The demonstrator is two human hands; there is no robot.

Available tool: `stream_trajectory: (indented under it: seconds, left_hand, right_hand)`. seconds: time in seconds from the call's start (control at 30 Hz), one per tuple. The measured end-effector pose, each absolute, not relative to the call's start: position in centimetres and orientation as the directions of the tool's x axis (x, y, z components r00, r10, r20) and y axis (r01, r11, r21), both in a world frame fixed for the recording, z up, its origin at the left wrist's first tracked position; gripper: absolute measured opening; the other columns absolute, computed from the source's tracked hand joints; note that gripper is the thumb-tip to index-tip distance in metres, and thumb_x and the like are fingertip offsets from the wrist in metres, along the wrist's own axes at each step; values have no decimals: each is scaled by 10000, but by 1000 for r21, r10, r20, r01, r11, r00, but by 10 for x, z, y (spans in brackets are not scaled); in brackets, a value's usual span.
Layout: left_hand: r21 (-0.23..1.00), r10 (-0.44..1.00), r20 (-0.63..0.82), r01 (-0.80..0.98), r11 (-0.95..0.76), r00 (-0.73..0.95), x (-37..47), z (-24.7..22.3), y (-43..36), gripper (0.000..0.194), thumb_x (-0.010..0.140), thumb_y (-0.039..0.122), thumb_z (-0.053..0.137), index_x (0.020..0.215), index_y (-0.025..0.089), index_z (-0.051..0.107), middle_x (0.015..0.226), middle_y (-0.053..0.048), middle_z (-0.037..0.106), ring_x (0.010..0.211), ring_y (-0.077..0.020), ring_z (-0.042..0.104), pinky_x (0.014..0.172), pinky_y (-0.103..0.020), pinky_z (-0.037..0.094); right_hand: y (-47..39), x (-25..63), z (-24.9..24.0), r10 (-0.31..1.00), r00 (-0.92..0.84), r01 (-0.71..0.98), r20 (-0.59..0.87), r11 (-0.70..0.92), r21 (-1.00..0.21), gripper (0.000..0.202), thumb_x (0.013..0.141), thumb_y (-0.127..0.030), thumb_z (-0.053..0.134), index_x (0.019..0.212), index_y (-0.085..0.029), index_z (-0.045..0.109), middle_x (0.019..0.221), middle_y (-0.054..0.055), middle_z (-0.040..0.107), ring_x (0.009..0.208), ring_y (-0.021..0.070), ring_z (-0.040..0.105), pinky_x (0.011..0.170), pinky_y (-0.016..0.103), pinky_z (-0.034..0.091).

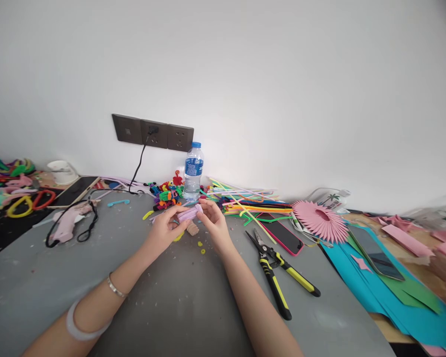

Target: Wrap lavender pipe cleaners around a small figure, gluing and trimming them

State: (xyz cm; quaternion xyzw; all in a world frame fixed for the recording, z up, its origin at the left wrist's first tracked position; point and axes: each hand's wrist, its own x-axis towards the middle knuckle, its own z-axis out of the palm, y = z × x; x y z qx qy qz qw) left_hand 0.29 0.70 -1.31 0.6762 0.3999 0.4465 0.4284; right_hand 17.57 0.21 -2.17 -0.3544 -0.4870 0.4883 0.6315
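Grey tabletop (178, 307) against a white wall (267, 79), and just in front of the bottle (194, 171), left hand (166, 229) and right hand (214, 221) both grip the lilac fuzzy piece (189, 213), fingers pinched narrow; yellow-black cutters (274, 290) lie to the bottle's right!

Lilac on the bundle (188, 213); grey across the table (171, 302); black and yellow along the shears (277, 292); blue on the cap (196, 145) and label (194, 167); pink on the fan (321, 229) and glue gun (66, 225); turquoise and green through the paper (384, 305).
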Motion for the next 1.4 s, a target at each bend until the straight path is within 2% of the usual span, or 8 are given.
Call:
stream_trajectory:
  seconds: [0.07,0.23,0.5,0.67,0.8,0.97,1.2,1.4]
  left_hand:
    - [923,918,287,176,-341,275,3,-12,7,270,846,349,647,1064,193,681,1018,-80,688,914,-214,674,731,-282,588]
    - [905,902,327,182,-385,281,3,-10,6,288,855,363,640,1080,193,700,1050,-98,667,947,-226,677,742,-290,597]
    - [934,915,310,96,-343,258,1,-9,7,323,822,374,662,1094,204,698,1164,-110,650,1047,-246,663,818,-337,608]
    - [975,947,204,30,-218,246,3,-4,6,371,760,398,713,1065,192,664,1203,-117,671,1048,-262,679,798,-336,606]
    - [994,964,106,-1,-109,245,3,2,6,410,752,429,720,1080,197,637,1137,-98,714,935,-241,712,747,-318,592]
    - [998,968,51,14,-56,245,2,8,4,439,723,446,750,1072,195,664,1057,-81,721,890,-238,704,702,-309,567]
    - [998,958,-22,-54,39,288,4,10,1,440,718,435,773,1071,188,687,999,-65,706,851,-207,681,699,-304,552]
    - [981,934,-18,-174,85,356,2,11,0,405,725,391,795,1072,201,709,997,-65,705,839,-199,673,693,-309,549]
  right_hand:
    - [2,179,-22,956,30,-235,291,290,-928,390,764,-394,793,1110,-256,676,1016,31,683,862,175,618,790,301,496]
    - [0,185,-17,946,-45,-203,320,305,-931,220,802,-396,760,944,-236,711,990,32,701,885,188,630,816,316,493]
    - [6,191,-25,966,29,-276,258,256,-926,373,883,-538,628,1127,-266,702,1088,46,709,898,202,651,779,322,493]
    - [5,193,-21,981,-49,-300,186,163,-940,407,848,-534,672,1140,-253,712,1016,50,724,831,193,652,731,314,492]
    - [0,190,-13,967,-81,-247,241,215,-945,381,784,-426,772,1126,-264,724,1070,39,722,885,195,647,782,324,503]
    - [0,188,-13,964,-70,-255,255,230,-939,348,752,-349,805,1082,-265,735,1019,21,710,864,178,626,804,318,515]
    - [0,191,-14,948,-110,-310,300,254,-916,482,703,-383,847,1155,-280,712,1080,29,709,928,194,622,839,322,513]
    - [-3,193,-8,979,-117,-455,169,99,-885,372,734,-435,817,1059,-262,761,1000,31,730,870,182,624,793,298,503]
